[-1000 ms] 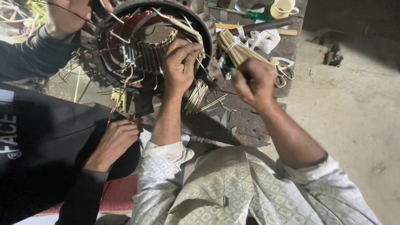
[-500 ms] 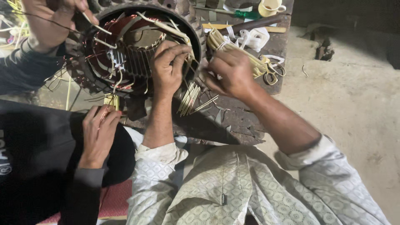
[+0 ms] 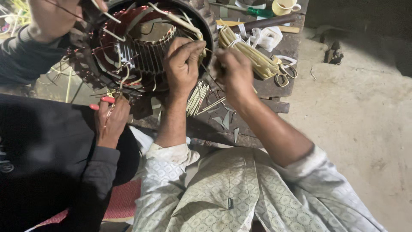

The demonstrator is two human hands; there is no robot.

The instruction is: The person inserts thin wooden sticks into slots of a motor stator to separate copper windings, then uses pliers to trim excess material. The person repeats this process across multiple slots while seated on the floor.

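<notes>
Both hands are up at the motor stator, the big round housing that fills the upper left of the view. The left hand sits on its right rim, fingers curled and pinched on what looks like a thin pale strip running across the opening over the copper windings. The right hand is just right of the stator, clenched tight; it seems to be gripping the end of a thin wire or strip, though what exactly is inside the fist I cannot tell.

Right of the stator, on the surface, lies a bundle of yellow sleeving with scissors at its far end, white tape beyond it and a cup further back. Below the stator's rim, a scatter of cut pale sticks.

A second person works the stator's left side: one hand at its top left, another hand at its lower edge.

The risk here, as I judge it: a hard pull by the clenched hand could snap the thin strand or scrape the winding's coating against the slot edges. With four hands crowded on one housing, a tug from one side could also drag loose wires out of place on the other.
</notes>
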